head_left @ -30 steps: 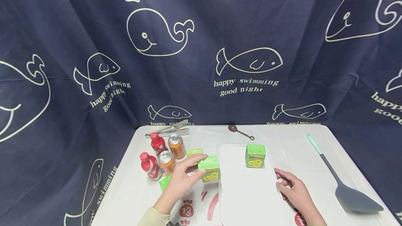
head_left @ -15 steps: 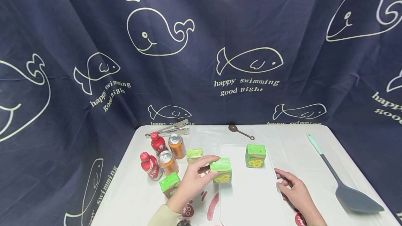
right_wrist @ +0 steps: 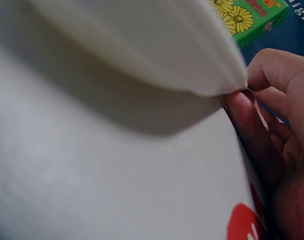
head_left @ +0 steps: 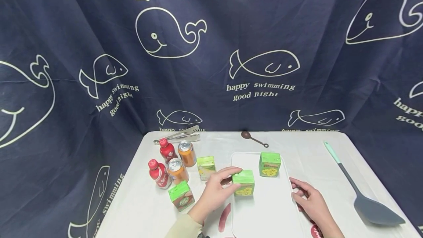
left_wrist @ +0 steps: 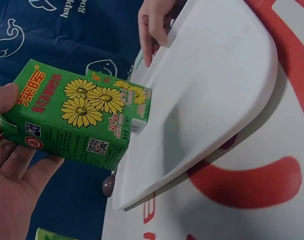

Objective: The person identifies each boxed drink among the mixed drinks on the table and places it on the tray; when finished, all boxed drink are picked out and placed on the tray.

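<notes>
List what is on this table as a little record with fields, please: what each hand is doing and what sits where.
left hand: grips a green carton over the left part of the white tray
right hand: holds the tray's right edge
already on tray: second green carton, upright
left of tray: two more cartons, two red bottles, two orange cans
far edge: tongs, brown spoon
right side: grey spatula

Carton (head_left: 243,184) between the left hand's (head_left: 214,194) fingers: printed paperboard, slight sheen, smooth. White tray (head_left: 264,208) at the right hand's (head_left: 312,203) fingertips: matt plastic, smooth, rounded rim. Table cover (head_left: 138,208) under both hands: white, glossy, red print. Tongs (head_left: 178,135) far beyond the left fingers: shiny metal. Spatula (head_left: 363,194) right of the right fingers: matt grey, looks like silicone. Backdrop (head_left: 211,47): matt woven cloth.
</notes>
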Demonstrator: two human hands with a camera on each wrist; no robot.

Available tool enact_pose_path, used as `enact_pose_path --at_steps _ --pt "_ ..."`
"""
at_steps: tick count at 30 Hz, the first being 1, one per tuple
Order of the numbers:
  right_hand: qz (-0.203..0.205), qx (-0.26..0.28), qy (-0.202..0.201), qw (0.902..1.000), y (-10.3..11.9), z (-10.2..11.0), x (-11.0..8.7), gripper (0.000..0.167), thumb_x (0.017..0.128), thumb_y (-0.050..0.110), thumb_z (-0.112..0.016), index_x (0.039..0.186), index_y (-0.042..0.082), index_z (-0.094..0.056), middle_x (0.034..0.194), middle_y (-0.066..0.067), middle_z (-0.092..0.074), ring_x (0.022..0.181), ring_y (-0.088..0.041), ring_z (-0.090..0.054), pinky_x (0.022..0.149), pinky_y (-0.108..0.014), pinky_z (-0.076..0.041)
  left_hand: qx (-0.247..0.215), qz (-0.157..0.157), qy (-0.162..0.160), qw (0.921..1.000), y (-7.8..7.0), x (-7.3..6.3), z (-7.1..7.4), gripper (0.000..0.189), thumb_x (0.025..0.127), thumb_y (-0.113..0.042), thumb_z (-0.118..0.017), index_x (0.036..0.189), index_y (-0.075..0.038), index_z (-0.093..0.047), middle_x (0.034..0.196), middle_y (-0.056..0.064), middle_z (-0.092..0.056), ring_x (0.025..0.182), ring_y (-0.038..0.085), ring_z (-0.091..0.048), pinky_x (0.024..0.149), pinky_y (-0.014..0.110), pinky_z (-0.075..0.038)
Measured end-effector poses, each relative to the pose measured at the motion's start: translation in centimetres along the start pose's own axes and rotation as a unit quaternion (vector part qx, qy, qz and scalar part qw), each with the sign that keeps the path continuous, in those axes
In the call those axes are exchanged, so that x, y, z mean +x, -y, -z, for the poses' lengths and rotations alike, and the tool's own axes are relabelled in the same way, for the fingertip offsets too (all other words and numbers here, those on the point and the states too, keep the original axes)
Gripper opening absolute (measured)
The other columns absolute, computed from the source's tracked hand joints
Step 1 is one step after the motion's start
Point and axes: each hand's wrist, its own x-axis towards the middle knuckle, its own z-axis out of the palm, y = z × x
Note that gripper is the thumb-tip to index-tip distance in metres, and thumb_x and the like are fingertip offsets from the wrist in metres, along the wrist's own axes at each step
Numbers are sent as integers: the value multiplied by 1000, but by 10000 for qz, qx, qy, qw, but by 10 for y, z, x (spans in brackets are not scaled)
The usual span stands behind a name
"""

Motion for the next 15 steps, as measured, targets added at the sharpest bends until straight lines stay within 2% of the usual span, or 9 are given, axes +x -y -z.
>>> enact_pose_path --at_steps 5,10,15 --pt "95 -146 -11 9998 0 1 1 59 91 8 -75 146 0 -57 123 -14 -64 87 -13 -56 64 -24 -56 -11 49 36 10000 3 3 -12 39 96 -18 -78 134 -14 -71 138 3 -66 130 18 -59 104 35 -54" --pt "153 -297 -25 9994 0 1 1 59 91 11 -76 146 1 -57 123 -12 -65 89 -14 -56 71 -19 -52 -66 88 78 9999 7 6 -24 40 95 -20 -79 133 -14 -71 136 -2 -66 128 15 -60 103 31 -54" --pt "53 -50 -45 10000 0 -1 0 59 91 7 -74 146 0 -56 122 -15 -64 84 -12 -57 60 -25 -57 -128 53 175 9998 12 8 -36 40 94 -18 -79 133 -13 -71 137 -4 -66 128 13 -60 104 30 -53"
